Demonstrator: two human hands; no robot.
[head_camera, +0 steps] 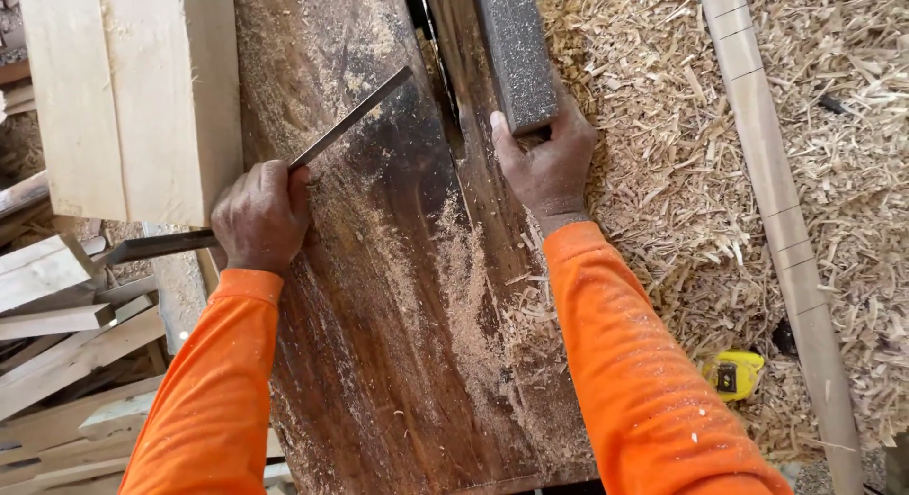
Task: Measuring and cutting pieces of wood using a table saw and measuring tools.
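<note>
A wide dark wooden slab (398,296) dusted with sawdust runs away from me down the middle. My left hand (258,216) grips a metal square (352,116); one flat blade lies diagonally across the slab's near-left part, the other arm sticks out left past my fist. My right hand (547,163) holds the near end of a grey, gritty rectangular bar (516,50) that rests along the slab's right side. Both arms wear orange sleeves.
A pale planed timber block (133,97) lies left of the slab. A thick bed of wood shavings (682,173) covers the right side, crossed by a long marked wooden strip (772,201). A yellow tape measure (734,374) lies among the shavings. Stacked offcuts (57,362) sit lower left.
</note>
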